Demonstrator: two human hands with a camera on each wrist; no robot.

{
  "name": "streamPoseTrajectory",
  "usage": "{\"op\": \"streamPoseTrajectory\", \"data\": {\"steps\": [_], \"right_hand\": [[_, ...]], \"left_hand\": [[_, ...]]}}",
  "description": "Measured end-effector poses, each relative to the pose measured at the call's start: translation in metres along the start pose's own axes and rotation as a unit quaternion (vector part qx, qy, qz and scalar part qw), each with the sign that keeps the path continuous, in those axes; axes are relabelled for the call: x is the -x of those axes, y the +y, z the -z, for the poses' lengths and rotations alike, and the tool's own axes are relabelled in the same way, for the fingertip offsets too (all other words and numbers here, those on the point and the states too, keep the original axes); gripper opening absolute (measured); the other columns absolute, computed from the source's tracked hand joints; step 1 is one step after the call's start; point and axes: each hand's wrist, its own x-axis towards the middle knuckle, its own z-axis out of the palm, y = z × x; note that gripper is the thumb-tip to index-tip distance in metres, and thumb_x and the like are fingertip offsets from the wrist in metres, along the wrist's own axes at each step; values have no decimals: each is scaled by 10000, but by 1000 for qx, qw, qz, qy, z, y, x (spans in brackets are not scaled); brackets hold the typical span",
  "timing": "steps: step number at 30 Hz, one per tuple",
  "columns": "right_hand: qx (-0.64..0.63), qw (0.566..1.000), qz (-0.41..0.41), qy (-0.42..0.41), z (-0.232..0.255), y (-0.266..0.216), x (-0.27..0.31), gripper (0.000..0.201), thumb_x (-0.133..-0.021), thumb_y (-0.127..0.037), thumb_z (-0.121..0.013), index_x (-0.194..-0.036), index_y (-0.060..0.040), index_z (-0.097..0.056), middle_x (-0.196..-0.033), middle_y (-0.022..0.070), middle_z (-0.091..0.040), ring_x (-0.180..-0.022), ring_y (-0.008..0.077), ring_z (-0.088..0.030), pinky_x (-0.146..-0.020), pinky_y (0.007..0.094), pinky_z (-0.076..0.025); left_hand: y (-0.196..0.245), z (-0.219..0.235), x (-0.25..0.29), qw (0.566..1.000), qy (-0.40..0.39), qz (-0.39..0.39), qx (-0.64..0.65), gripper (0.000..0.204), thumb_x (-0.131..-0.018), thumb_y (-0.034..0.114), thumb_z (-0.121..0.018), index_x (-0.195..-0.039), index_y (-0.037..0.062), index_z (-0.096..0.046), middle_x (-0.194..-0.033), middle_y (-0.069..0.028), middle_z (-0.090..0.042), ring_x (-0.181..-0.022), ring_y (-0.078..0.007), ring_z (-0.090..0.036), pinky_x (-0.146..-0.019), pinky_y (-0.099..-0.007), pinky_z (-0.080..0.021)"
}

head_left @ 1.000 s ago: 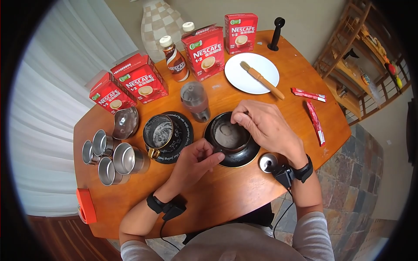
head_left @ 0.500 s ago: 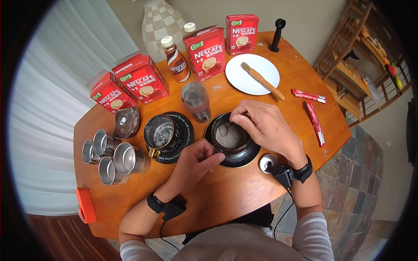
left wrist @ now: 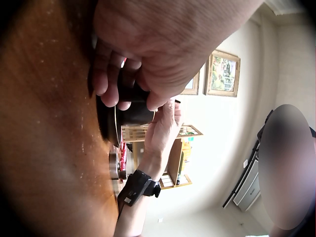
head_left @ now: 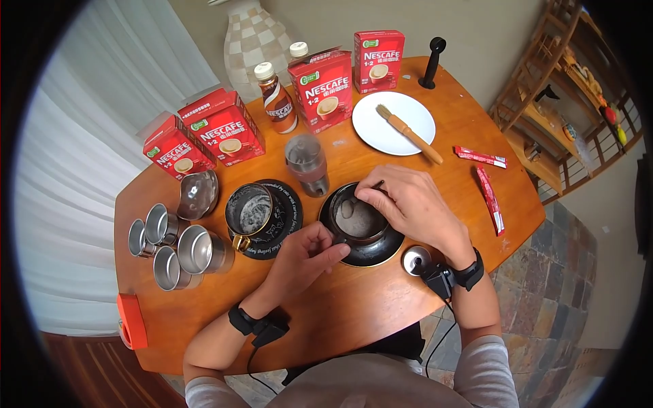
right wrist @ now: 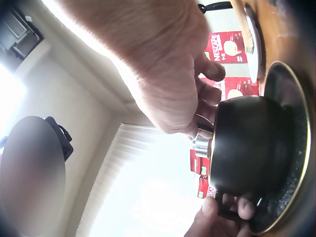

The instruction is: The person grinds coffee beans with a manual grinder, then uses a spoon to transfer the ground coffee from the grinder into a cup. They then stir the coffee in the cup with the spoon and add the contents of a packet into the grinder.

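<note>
A dark cup (right wrist: 247, 143) with a gold rim stands on a black, gold-edged saucer (head_left: 373, 257). My left hand (head_left: 303, 255) pinches the cup's handle (right wrist: 228, 213) between thumb and fingers. Above the cup's far right side, my right hand (head_left: 411, 204) holds a small spoon (head_left: 347, 208), its bowl end inside the cup over greyish, pale contents. The fingers cover most of the spoon's handle. Left of this, a second black cup (head_left: 266, 219) with a gold handle sits on a printed black coaster (head_left: 289, 204); its inside has whitish residue.
Behind the cups stand a tumbler (head_left: 309, 166), a bottle (head_left: 277, 102) and several red Nescafe boxes (head_left: 326, 95). A brush (head_left: 408, 132) lies across a white plate (head_left: 371, 136). Metal cups (head_left: 197, 251) stand at left; red sachets (head_left: 490, 200) lie at right, and a round metal piece (head_left: 416, 261) sits near my right wrist.
The spoon's bowl end has shifted slightly inside the cup and shows more clearly. Both hands keep their grips. The head view has tilted a little, so the table sits lower in it.
</note>
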Motion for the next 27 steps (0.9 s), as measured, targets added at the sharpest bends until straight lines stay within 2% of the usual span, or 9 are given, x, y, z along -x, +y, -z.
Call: {"op": "streamPoseTrajectory", "data": {"steps": [22,27], "right_hand": [[6,1000,7,-5,1,0,0,201,-982,-216,-702,-995,-17,-729,-923,161,-734,-895,372,-703,-783,453,-550],[-12,999,-13,-29,4,-1,0,192,-986,-202,-696,-995,-12,-723,-919,163,-727,-904,378,-698,-792,456,-547]], "left_hand": [[-2,-4,1,999,26,0,-28,241,-993,113,-760,-887,72,-548,-869,8,-629,-742,-41,-600,-643,-205,-475],[-5,-3,1,999,24,-10,-27,234,-990,113,-765,-895,69,-556,-865,10,-632,-737,-40,-605,-637,-202,-476]]}}
